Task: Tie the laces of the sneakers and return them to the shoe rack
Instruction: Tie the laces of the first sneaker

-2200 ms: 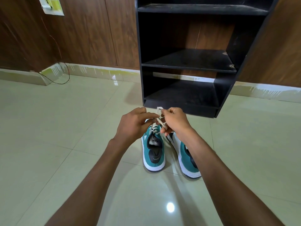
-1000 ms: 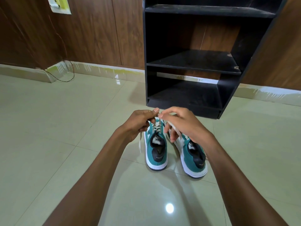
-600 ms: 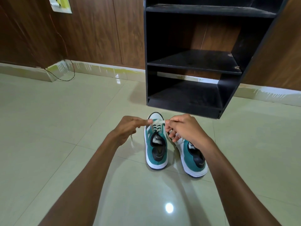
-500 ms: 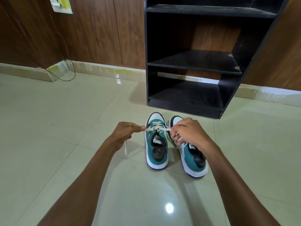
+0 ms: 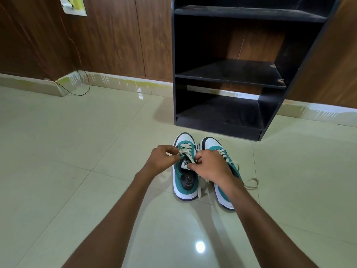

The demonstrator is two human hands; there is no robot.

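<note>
Two teal and white sneakers stand side by side on the tiled floor, toes toward the black shoe rack (image 5: 222,128). Over the left sneaker (image 5: 185,182) my left hand (image 5: 162,161) pinches one end of its cream lace (image 5: 186,152), and my right hand (image 5: 210,165) pinches the other end near the tongue. My right hand and wrist cover part of the right sneaker (image 5: 218,147). Its loose lace (image 5: 251,183) trails on the floor to its right.
The rack's lower shelves hold nothing and stand open toward me. Wood-panelled walls run behind, with a thin black cable (image 5: 77,89) lying at the skirting on the far left. Glossy tiles spread all around the shoes.
My hands have come down and closer together over the left sneaker's tongue. The lace, stretched taut sideways half a second ago, now bends between my fingers.
</note>
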